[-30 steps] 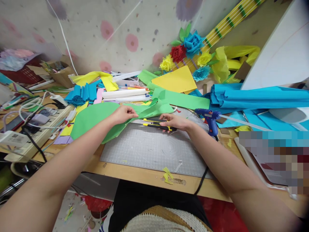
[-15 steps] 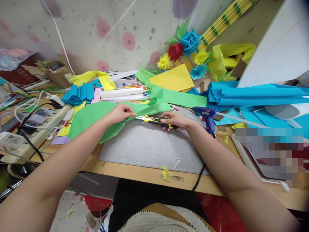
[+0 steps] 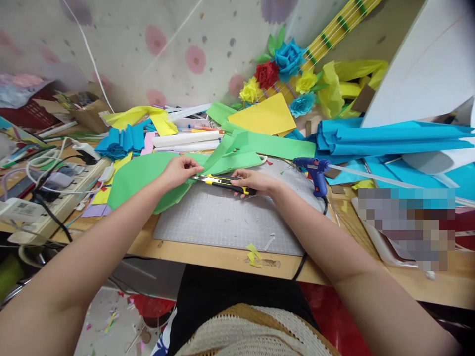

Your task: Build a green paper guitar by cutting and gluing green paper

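Okay, grey cutting mat (image 3: 230,222) at desk centre, with the green paper sheet (image 3: 141,178) overlapping its ten o'clock corner. I see the left hand (image 3: 180,170) pinching that sheet's edge, fingertips closed. At its three o'clock, the right hand (image 3: 254,181) curls its fingers round the yellow-black utility knife (image 3: 222,182), which lies low along the mat's twelve o'clock edge.

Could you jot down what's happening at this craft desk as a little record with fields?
Left hand: pinches the green paper
Right hand: holds the utility knife, tip toward the paper
Underneath: grey cutting mat
To the right: blue glue gun
Behind: paper flowers
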A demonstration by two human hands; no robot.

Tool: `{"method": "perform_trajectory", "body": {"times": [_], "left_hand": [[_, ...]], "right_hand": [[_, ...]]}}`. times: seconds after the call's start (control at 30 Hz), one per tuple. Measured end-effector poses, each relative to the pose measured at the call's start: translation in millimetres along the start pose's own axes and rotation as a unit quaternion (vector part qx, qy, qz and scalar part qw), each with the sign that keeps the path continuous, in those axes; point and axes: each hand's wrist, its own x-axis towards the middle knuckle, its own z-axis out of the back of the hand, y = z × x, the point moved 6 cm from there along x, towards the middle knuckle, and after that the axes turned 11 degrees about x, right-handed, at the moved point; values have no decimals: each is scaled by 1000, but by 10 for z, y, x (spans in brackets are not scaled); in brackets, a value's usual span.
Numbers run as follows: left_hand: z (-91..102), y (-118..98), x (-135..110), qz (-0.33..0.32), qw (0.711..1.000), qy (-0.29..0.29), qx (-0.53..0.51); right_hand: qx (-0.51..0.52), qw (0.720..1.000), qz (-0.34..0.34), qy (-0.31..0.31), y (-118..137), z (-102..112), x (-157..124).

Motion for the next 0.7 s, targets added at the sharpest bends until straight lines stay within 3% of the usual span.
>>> {"method": "perform_trajectory", "body": {"times": [0.33,0.7], "left_hand": [[-8,136,15,9,1000,-6,-17],[38,35,-1,22,999,-35,-24]], "right_hand": [[-2,1000,0,28,-22,-20,-45],[-56,997,-10,44,-61,137,-269]]}}
